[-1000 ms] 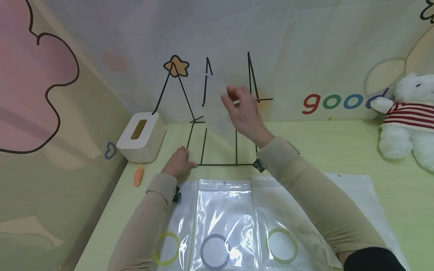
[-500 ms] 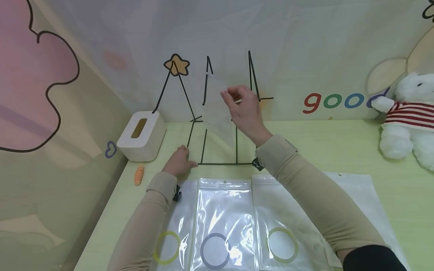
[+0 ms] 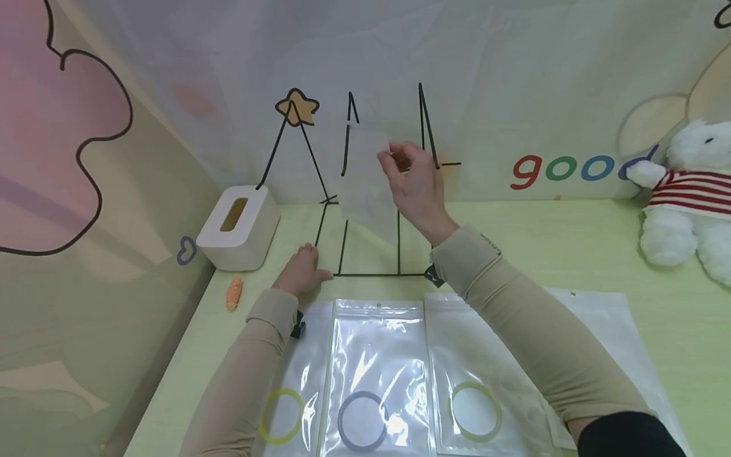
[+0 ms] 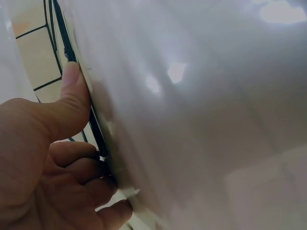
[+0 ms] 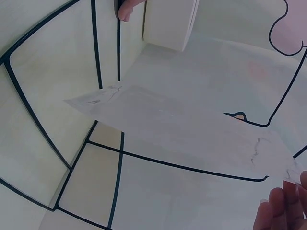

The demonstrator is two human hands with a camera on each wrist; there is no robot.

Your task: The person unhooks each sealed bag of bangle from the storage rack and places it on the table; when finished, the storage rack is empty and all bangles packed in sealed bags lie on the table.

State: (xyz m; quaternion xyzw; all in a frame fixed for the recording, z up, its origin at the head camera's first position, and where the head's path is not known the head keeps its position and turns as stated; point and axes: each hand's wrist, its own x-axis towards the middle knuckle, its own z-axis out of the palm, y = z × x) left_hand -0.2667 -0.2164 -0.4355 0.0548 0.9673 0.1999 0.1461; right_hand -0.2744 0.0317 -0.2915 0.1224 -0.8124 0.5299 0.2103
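A black wire rack [image 3: 371, 275] with pointed uprights stands on the table against the wall. At its front left corner is my left hand [image 3: 299, 273], thumb and fingers gripping the wire [image 4: 98, 134] in the left wrist view. Raised above the rack, my right hand [image 3: 419, 187] pinches the edge of a thin translucent sheet [image 3: 368, 181], probably plastic. That sheet hangs in front of the middle uprights and hides parts of them. The right wrist view shows it creased [image 5: 177, 120], with the right fingers [image 5: 278, 211] at its lower right corner.
Left of the rack sits a white tissue box [image 3: 237, 235], with a small orange object [image 3: 233, 294] in front. Several clear zip bags [image 3: 377, 355] lie nearest me, with rings showing in them. A white plush toy [image 3: 697, 203] in a striped shirt sits far right.
My right hand has shifted very slightly to the right, and the pinched sheet has swayed a little. The left hand keeps its place on the rack.
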